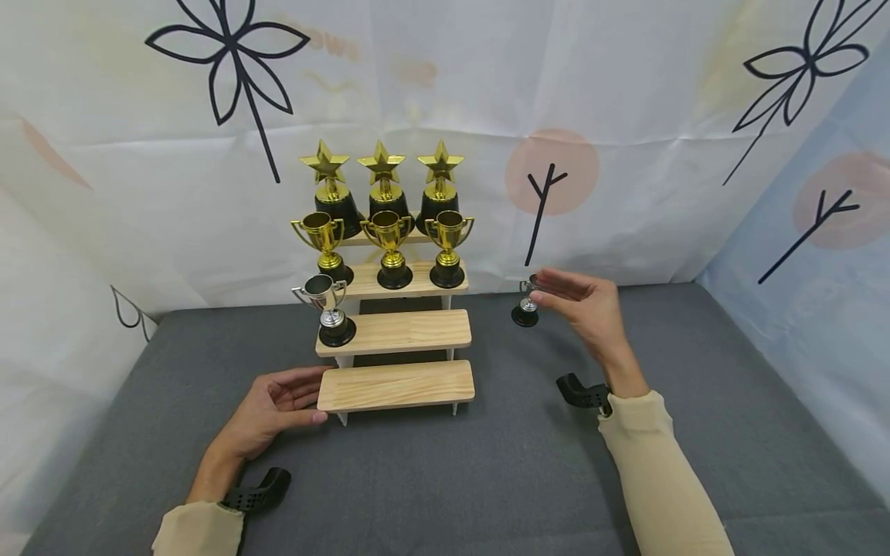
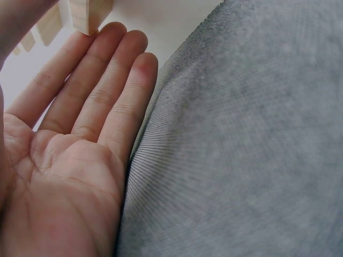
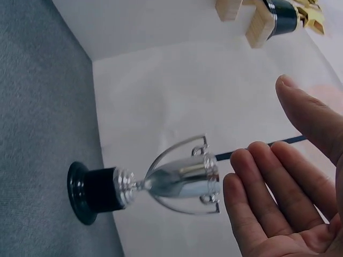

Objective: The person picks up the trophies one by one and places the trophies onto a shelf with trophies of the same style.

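My left hand is at the left end of the bottom step of a wooden tiered stand. Its fingers are straight and hold nothing; in the left wrist view the palm shows bare beside the grey cloth. On the right, a small silver trophy cup with a black base stands upright on the table. My right hand is close beside it, thumb and fingers apart, fingertips near the cup's rim. A second silver trophy cup occupies the left end of the second step from the bottom.
Gold trophy cups line the third step, and gold star trophies with black bases fill the top one. Behind the grey table hangs a white printed cloth, with another cloth side at the right.
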Available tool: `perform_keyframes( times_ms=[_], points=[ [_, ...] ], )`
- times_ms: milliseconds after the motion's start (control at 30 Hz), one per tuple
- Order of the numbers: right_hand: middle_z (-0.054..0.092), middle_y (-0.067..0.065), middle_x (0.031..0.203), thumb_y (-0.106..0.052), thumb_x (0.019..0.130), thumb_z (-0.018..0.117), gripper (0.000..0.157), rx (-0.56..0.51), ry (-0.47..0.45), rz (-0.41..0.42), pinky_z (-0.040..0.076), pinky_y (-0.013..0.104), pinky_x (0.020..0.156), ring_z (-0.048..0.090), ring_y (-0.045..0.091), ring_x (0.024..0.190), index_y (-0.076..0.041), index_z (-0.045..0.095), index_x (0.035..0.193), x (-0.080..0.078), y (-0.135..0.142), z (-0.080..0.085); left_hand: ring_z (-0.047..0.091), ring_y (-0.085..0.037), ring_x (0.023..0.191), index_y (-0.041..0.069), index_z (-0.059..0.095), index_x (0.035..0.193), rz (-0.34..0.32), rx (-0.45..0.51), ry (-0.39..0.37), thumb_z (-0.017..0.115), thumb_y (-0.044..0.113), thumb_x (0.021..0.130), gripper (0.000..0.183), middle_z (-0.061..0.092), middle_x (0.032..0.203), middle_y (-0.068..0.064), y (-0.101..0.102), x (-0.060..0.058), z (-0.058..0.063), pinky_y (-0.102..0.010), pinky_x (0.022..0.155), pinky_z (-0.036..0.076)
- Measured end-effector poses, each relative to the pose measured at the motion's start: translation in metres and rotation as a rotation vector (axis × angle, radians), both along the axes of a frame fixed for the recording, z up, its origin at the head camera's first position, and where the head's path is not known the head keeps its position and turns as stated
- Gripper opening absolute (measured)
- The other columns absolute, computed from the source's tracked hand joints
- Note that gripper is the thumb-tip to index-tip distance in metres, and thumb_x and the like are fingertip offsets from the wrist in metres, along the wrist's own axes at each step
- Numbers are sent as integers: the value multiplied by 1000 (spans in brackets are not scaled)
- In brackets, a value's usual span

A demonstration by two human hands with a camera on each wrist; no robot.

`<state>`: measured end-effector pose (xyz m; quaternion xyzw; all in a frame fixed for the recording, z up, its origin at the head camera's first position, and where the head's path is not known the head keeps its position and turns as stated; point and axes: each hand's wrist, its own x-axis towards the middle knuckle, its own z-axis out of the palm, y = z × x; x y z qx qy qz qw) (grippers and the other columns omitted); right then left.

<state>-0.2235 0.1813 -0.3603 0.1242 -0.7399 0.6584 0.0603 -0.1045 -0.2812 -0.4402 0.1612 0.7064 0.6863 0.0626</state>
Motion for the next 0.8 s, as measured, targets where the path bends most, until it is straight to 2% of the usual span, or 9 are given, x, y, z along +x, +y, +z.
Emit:
perform_keyframes(
  times_ms=[200, 533, 800],
  points=[
    [70, 15, 124, -9, 85, 84, 54, 29, 0, -37, 59, 21, 91, 68, 16, 112, 6, 63, 132, -3, 6, -6, 64, -14, 118, -24, 42, 138, 6, -12, -3, 76, -15, 80, 68, 64, 132, -10, 0, 0, 0, -28, 100, 55],
    [68, 19, 125, -7, 85, 83, 53, 21, 0, -47, 59, 22, 91, 68, 12, 109, 9, 63, 132, -4, 6, -6, 65, -15, 118, -24, 42, 138, 1, -8, 8, 76, -16, 80, 67, 65, 131, -10, 0, 0, 0, -29, 100, 55],
    [72, 14, 120, -5, 83, 85, 54, -27, 9, -44, 59, 23, 91, 69, 20, 111, 10, 63, 130, -6, 8, -8, 64, -15, 119, -25, 40, 138, -3, 0, -1, 76, -16, 80, 69, 63, 132, -12, 0, 0, -1, -29, 100, 55]
  ],
)
